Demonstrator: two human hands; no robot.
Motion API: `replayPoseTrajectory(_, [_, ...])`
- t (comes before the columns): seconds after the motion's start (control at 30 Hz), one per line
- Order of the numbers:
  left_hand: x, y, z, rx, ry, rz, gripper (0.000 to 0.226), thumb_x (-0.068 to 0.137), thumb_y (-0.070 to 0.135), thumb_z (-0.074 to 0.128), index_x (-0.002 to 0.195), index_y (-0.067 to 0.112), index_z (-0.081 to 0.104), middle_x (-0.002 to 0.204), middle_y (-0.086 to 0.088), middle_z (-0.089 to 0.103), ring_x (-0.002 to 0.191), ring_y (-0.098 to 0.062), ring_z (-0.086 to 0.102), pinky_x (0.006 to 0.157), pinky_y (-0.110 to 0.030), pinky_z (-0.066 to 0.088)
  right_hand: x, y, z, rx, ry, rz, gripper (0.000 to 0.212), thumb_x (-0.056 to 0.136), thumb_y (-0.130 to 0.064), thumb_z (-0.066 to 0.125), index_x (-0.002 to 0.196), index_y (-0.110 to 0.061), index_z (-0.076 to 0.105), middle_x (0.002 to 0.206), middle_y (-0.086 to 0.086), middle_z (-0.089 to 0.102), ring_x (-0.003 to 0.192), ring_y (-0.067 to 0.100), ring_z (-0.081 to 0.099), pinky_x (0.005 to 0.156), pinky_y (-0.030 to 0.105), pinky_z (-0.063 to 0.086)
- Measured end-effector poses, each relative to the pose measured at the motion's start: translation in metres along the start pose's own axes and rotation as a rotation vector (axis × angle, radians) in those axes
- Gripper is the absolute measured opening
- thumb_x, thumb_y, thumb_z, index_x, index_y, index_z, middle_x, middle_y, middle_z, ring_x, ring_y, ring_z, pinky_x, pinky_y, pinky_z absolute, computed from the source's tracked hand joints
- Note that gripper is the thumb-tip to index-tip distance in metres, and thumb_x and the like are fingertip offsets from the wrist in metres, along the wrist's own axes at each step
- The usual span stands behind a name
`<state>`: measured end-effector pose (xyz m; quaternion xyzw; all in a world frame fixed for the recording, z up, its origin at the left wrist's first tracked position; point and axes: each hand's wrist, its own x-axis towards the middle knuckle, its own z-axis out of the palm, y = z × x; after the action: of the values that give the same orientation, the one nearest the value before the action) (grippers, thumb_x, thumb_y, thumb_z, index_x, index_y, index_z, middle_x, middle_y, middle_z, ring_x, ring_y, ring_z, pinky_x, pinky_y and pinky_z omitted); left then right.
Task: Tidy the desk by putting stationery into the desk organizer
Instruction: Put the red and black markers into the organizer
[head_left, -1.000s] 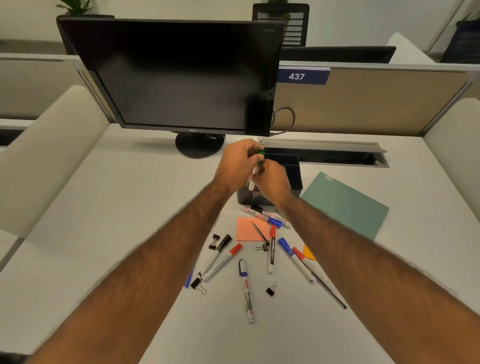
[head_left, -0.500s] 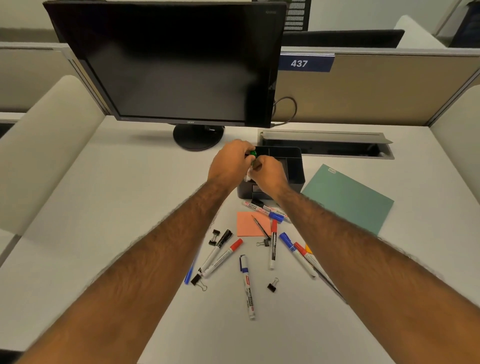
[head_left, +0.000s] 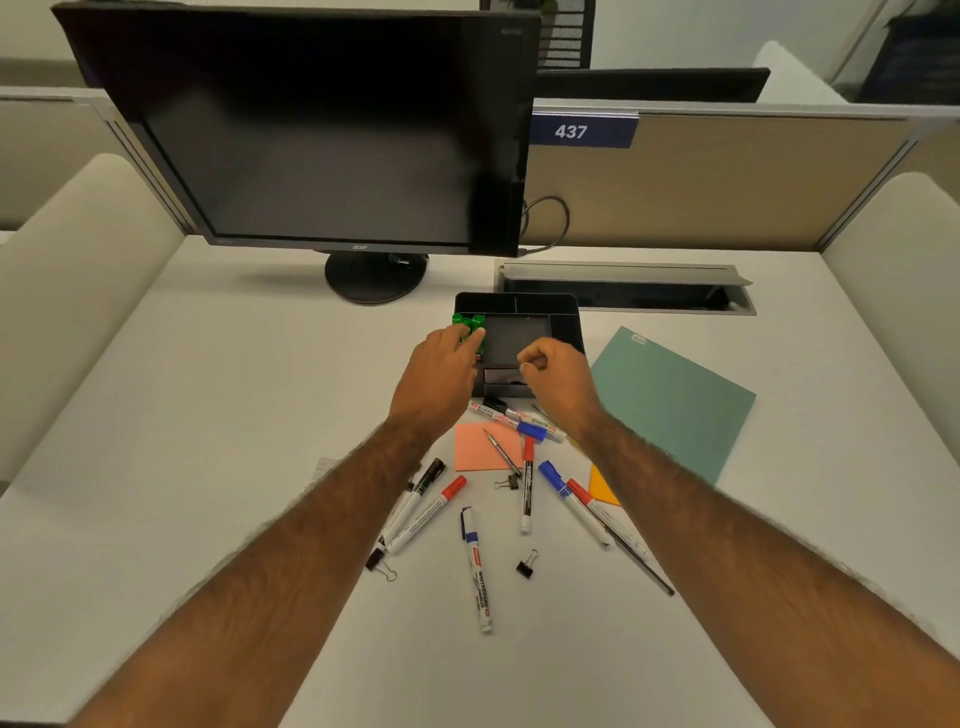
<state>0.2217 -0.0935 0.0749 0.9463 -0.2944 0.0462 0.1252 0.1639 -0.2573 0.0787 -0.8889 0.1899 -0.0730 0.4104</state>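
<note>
The black desk organizer (head_left: 563, 306) stands mid-desk in front of the monitor. Green-capped markers (head_left: 464, 320) stand upright in its left compartment. My left hand (head_left: 439, 371) reaches to that compartment, fingers closed around one green marker. My right hand (head_left: 558, 382) hovers over the organizer's front right, fingers curled with nothing visible in them. Loose on the desk nearer me lie several whiteboard markers, among them a blue-capped one (head_left: 478, 566) and a red-capped one (head_left: 527, 483). A pink sticky note (head_left: 475, 447), a thin pen (head_left: 503, 452) and binder clips (head_left: 525, 564) lie there too.
A black monitor (head_left: 322, 140) stands at the back left. Behind the organizer is an open cable tray (head_left: 623, 288). A teal folder (head_left: 670, 400) lies to the right, an orange note (head_left: 602, 486) beside my right forearm. Cubicle partitions enclose the desk.
Both hands held a green-capped marker above the organizer; it now stands in the left compartment. My right hand has let go and pulled back to the right.
</note>
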Motion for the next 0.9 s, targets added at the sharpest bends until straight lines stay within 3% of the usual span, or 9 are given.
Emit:
replayPoseTrajectory(0.27, [-0.065, 0.045, 0.034, -0.125, -0.143, -0.071, 0.055, 0.099, 0.026, 0.057, 0.150, 0.023, 0.037, 0.159, -0.004, 0.032, 0.146, -0.024, 0.028, 0.120, -0.038, 0.022, -0.072, 0.067, -0.021, -0.123, -0.043, 0.146, 0.015, 0.095, -0.017, 0.061, 0.107, -0.017, 0.069, 0.104, -0.001, 0.069, 0.086, 0.009, 0.058, 0.078, 0.020, 0.043])
replayPoseTrajectory(0.37, [-0.086, 0.061, 0.047, -0.278, -0.224, -0.046, 0.048, 0.102, 0.028, 0.050, 0.148, 0.023, 0.040, 0.158, -0.001, 0.034, 0.146, -0.019, 0.028, 0.121, -0.036, 0.021, -0.111, 0.096, -0.034, -0.329, -0.092, 0.112, 0.017, 0.093, -0.020, 0.058, 0.106, -0.024, 0.068, 0.106, -0.004, 0.069, 0.090, 0.012, 0.061, 0.073, 0.023, 0.041])
replayPoseTrajectory(0.5, [-0.104, 0.070, 0.063, -0.394, -0.253, -0.147, 0.041, 0.103, 0.034, 0.043, 0.144, 0.024, 0.045, 0.152, 0.001, 0.042, 0.141, -0.018, 0.035, 0.118, -0.034, 0.026, -0.155, 0.121, -0.040, -0.629, -0.222, 0.116, 0.020, 0.094, -0.029, 0.053, 0.112, -0.024, 0.060, 0.114, -0.002, 0.059, 0.102, 0.021, 0.057, 0.075, 0.032, 0.046])
replayPoseTrajectory(0.63, [-0.106, 0.076, 0.066, -0.427, -0.235, -0.205, 0.037, 0.103, 0.032, 0.045, 0.138, 0.021, 0.051, 0.143, 0.000, 0.051, 0.130, -0.015, 0.044, 0.108, -0.030, 0.036, -0.162, 0.118, -0.036, -0.633, -0.206, 0.176, 0.018, 0.095, -0.026, 0.050, 0.111, -0.021, 0.058, 0.112, 0.001, 0.059, 0.099, 0.020, 0.056, 0.071, 0.032, 0.043])
replayPoseTrajectory(0.77, [-0.099, 0.088, 0.061, -0.459, -0.266, -0.184, 0.035, 0.102, 0.029, 0.048, 0.135, 0.021, 0.054, 0.141, -0.001, 0.053, 0.130, -0.016, 0.046, 0.110, -0.032, 0.038, -0.158, 0.112, -0.033, -0.584, -0.176, 0.205, 0.026, 0.094, -0.023, 0.051, 0.118, -0.020, 0.059, 0.118, 0.001, 0.058, 0.104, 0.020, 0.055, 0.076, 0.031, 0.045])
replayPoseTrajectory(0.9, [-0.093, 0.104, 0.056, -0.525, -0.287, -0.216, 0.034, 0.102, 0.031, 0.048, 0.134, 0.022, 0.057, 0.139, 0.000, 0.056, 0.130, -0.016, 0.049, 0.110, -0.032, 0.040, -0.152, 0.101, -0.030, -0.514, -0.131, 0.194, 0.028, 0.093, -0.027, 0.055, 0.120, -0.020, 0.057, 0.118, 0.001, 0.058, 0.106, 0.019, 0.055, 0.070, 0.027, 0.039])
